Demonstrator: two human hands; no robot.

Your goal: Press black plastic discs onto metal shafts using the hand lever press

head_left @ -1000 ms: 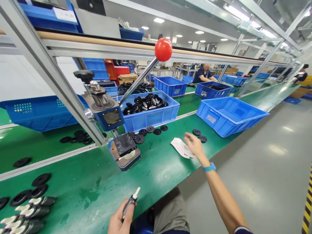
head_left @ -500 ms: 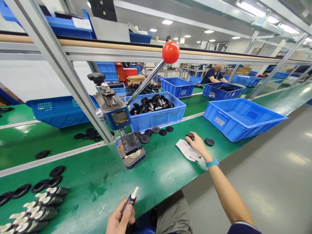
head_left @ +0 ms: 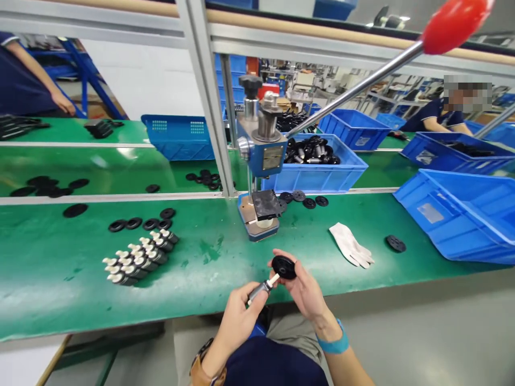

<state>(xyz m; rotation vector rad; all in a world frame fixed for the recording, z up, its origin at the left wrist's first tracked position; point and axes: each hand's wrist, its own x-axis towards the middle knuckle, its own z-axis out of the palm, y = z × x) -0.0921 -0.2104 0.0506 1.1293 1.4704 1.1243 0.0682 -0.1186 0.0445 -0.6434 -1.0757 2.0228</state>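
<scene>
Close to the bench's front edge, my left hand (head_left: 242, 312) is closed around a dark cylindrical part with a white stem (head_left: 260, 291). Its white tip points up and right, at the black disc (head_left: 284, 267), near its center; whether they touch I cannot tell. My right hand (head_left: 306, 292) grips that disc by its rim, fingers behind it and thumb in front. Just beyond both hands stands a blue lever press (head_left: 263, 161) with a red ball handle (head_left: 456, 24). A pale glove (head_left: 351, 246) lies flat to the right.
Rows of white-stemmed cylinders (head_left: 139, 260) stand on the left of the green bench (head_left: 193, 300), with black rings (head_left: 134, 223) behind them. A blue bin (head_left: 317, 174) holds black parts. Another blue bin (head_left: 454, 214) stands right, near a loose disc (head_left: 396, 243). Co-workers (head_left: 436, 115) are beyond.
My right hand has come from beside the glove to my left hand, now with a black disc. The left hand still holds the cylinder. The view has swung left.
</scene>
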